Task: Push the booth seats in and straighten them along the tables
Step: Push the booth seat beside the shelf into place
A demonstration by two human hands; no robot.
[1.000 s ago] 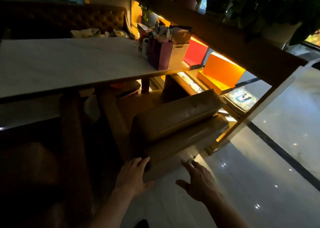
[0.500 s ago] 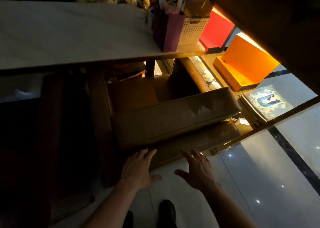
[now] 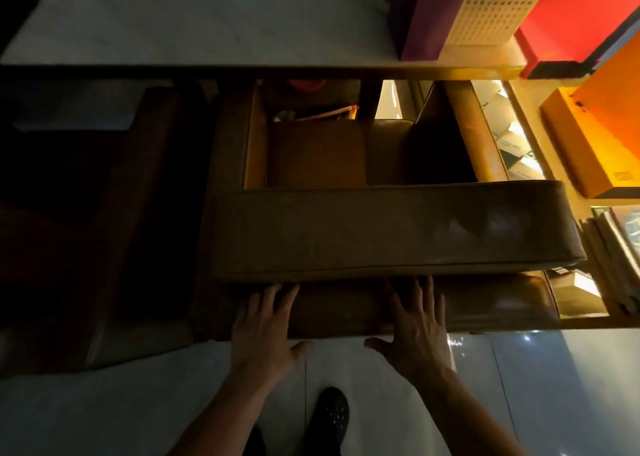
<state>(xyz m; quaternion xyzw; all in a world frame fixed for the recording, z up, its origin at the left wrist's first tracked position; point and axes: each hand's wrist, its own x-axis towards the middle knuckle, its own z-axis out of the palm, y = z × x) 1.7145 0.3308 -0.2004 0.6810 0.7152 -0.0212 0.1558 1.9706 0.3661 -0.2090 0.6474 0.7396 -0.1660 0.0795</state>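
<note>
You've got both palms flat on the seat (image 3: 398, 233) back, left hand (image 3: 265, 327) and right hand (image 3: 415, 324) w/ fingers spread, gripping nothing. Seat's right below you, front tucked near the table (image 3: 194, 29) edge, its right end angled out a bit. Push evenly, lean more on the right to square it up.

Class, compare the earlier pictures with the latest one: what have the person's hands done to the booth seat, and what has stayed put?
Both hands have moved forward onto the booth seat: the left hand and right hand now press flat, fingers spread, against its back, where before they hovered short of it. The view has swung to look straight down. The table, purple bag and white basket remain in place.
</note>
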